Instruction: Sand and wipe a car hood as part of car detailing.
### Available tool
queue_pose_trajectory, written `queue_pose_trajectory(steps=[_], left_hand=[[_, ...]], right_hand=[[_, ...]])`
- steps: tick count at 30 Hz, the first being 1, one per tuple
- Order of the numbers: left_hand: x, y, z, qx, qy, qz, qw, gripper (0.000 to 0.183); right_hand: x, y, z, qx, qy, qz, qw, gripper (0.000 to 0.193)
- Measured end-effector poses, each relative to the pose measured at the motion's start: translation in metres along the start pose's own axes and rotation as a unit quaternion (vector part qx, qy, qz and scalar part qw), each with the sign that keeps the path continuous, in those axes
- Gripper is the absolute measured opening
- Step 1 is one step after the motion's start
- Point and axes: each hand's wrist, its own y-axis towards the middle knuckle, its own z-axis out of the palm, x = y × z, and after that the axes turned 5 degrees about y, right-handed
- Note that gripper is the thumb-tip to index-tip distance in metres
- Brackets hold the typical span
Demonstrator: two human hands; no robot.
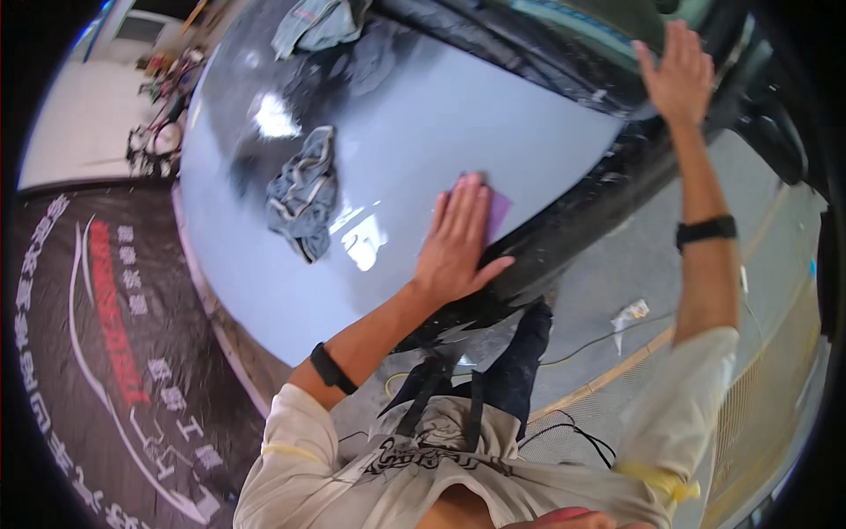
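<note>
My left hand (456, 242) lies on the pale grey-blue car hood (432, 115), its fingers together and its thumb out toward the dark fender edge. Under those fingers it holds a sheet of purple sandpaper (499, 214) pressed to the panel; most of the sheet is covered by the hand. My right hand (680, 75) is stretched forward with spread fingers, its palm down by the lower corner of the windshield (608, 44), and nothing shows in it. A crumpled grey-blue cloth (304, 194) rests on the hood, left of my left hand.
Another bunched cloth (322, 25) lies farther up the hood. The black fender (564, 247) runs along the hood's near side. On the floor are a crumpled white scrap (630, 316) and a dark cable (577, 430). A dark printed banner (115, 353) hangs at left; bicycles (163, 132) stand behind.
</note>
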Motion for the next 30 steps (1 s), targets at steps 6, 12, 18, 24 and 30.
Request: queue_pose_trajectory(steps=[6,12,18,24,30], left_hand=[[0.032,0.103,0.006,-0.08,0.012,0.021,0.996,0.105],[0.031,0.121,0.022,-0.129,0.019,0.036,0.991,0.106],[0.022,0.038,0.005,0.003,0.002,0.065,0.998,0.106],[0.019,0.164,0.026,-0.124,0.036,0.128,0.983,0.106],[0.014,0.077,0.018,-0.038,0.032,0.153,0.987,0.108]], right_hand=[[0.021,-0.008,0.02,-0.105,0.191,-0.007,0.976,0.079],[0.015,-0.02,0.022,-0.087,0.175,-0.014,0.981,0.081],[-0.01,-0.018,0.025,-0.1,0.181,-0.022,0.978,0.08],[0.022,-0.009,0.018,-0.116,0.179,-0.008,0.977,0.079],[0.003,-0.022,0.036,-0.133,0.194,-0.028,0.971,0.079]])
